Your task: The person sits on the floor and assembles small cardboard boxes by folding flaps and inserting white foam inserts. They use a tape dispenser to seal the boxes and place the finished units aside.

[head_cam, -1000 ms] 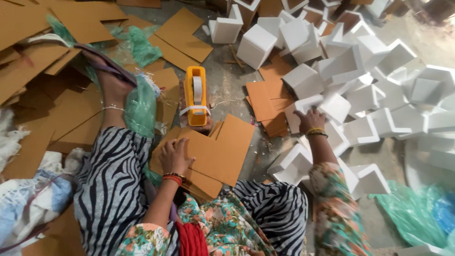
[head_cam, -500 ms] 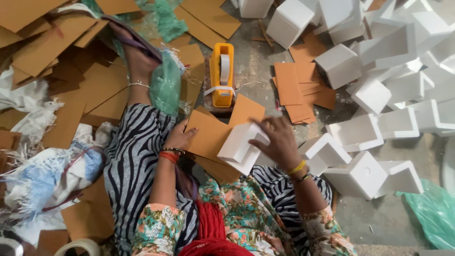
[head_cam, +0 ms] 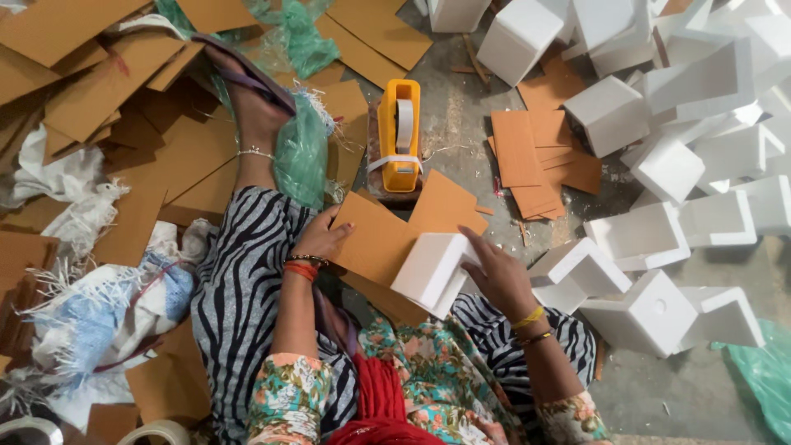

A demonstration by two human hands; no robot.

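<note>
Right hand [head_cam: 500,276] at frame centre, fingers wrapped over a white foam corner block [head_cam: 434,272]; left hand [head_cam: 323,235] with fingers flat, pinning a cardboard sheet [head_cam: 387,239] on the lap. Best kept square to the sheet's edge. Block's long axis tilted toward upper right, below the yellow tape dispenser [head_cam: 400,136].

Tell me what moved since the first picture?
The right hand reached out to the pile of white foam pieces, took hold of one white foam corner block and brought it back onto the brown cardboard sheet on the lap. The left hand stayed on that sheet. The yellow tape dispenser stayed put.
</note>
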